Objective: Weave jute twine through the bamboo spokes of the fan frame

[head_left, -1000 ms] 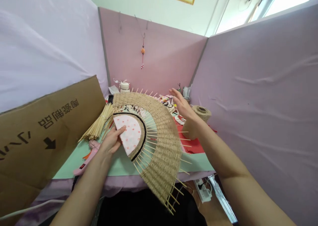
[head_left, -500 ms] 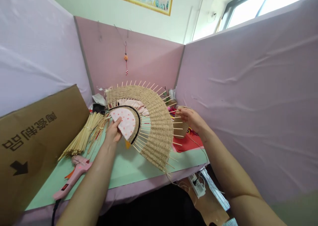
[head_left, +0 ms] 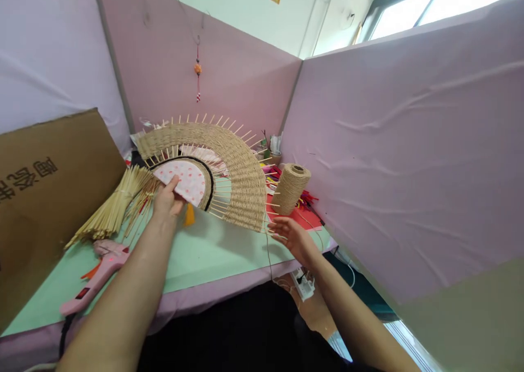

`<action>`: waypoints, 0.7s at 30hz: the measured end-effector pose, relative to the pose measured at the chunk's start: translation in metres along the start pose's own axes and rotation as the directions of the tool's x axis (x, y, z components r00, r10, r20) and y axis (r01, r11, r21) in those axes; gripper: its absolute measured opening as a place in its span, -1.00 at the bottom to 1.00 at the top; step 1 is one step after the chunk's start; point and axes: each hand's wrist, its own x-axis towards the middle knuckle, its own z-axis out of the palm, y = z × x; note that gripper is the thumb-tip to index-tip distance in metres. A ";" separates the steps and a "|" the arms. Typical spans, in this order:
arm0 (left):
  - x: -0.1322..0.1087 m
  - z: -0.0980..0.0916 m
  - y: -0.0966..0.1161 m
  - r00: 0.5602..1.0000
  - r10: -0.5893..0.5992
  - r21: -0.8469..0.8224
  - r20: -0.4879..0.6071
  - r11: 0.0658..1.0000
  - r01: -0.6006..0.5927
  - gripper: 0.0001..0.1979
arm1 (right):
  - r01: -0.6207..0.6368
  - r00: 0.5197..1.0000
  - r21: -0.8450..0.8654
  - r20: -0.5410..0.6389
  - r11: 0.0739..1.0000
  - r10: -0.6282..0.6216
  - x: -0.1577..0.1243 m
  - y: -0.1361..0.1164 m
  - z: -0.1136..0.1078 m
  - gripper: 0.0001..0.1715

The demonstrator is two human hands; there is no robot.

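A half-round woven fan point(head_left: 245, 181), made of straw-coloured cord on thin sticks, is held up over the table. Its inner half-disc of white cloth with pink dots point(head_left: 182, 177) has a black border. My left hand point(head_left: 168, 196) grips this disc at its lower edge, thumb on top. At the fan's lower right corner is my right hand point(head_left: 292, 238), fingers stretched out and apart beside the stick ends; whether they touch is unclear. A loose cord point(head_left: 268, 255) hangs from that corner. Just behind stands a spool of twine point(head_left: 291, 189). A yellow tassel point(head_left: 189, 215) shows under the disc.
On the green tabletop point(head_left: 196, 257) lie a bundle of sticks point(head_left: 110, 208) and a pink glue gun point(head_left: 100, 271). A cardboard box point(head_left: 49, 181) stands at left. Coloured strands lie by a red sheet point(head_left: 309, 219). A power strip point(head_left: 303, 285) is below the table edge.
My right hand has come down from the fan's right edge to its lower corner, uncovering the twine spool. The fan has turned somewhat in my left hand, and the view has shifted.
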 end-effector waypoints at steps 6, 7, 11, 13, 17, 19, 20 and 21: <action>0.000 0.001 0.000 1.000 0.014 -0.043 -0.009 0.999 -0.014 -0.76 | 0.142 0.982 -0.302 -0.080 0.943 -0.174 -0.027 0.036 0.027 -0.65; 0.000 0.001 0.001 1.000 0.024 -0.053 -0.013 0.998 -0.025 -0.76 | 0.181 0.969 -0.360 -0.093 0.915 -0.228 -0.030 0.039 0.031 -0.68; -0.001 0.000 -0.001 1.000 0.027 -0.074 -0.011 0.997 -0.028 -0.79 | 0.283 0.952 -0.555 0.060 0.782 -0.302 -0.037 0.038 0.040 -0.74; -0.001 -0.001 -0.003 1.000 0.005 -0.085 -0.002 0.996 -0.005 -0.79 | 0.280 0.958 -0.598 0.119 0.751 -0.261 -0.039 0.034 0.039 -0.75; -0.001 -0.002 -0.007 1.000 -0.008 -0.107 0.007 0.994 0.008 -0.80 | 0.228 0.974 -0.571 0.127 0.789 -0.189 -0.044 0.025 0.031 -0.75; -0.001 -0.002 -0.008 1.000 0.003 -0.119 0.009 0.993 -0.002 -0.81 | 0.204 0.979 -0.521 0.108 0.829 -0.172 -0.046 0.023 0.028 -0.73; -0.001 -0.002 -0.008 1.000 0.007 -0.123 0.008 0.992 -0.006 -0.81 | 0.200 0.980 -0.496 0.101 0.845 -0.173 -0.048 0.023 0.028 -0.73; -0.001 -0.002 -0.009 1.000 0.007 -0.126 0.008 0.992 -0.006 -0.81 | 0.203 0.979 -0.476 0.095 0.856 -0.180 -0.048 0.022 0.029 -0.73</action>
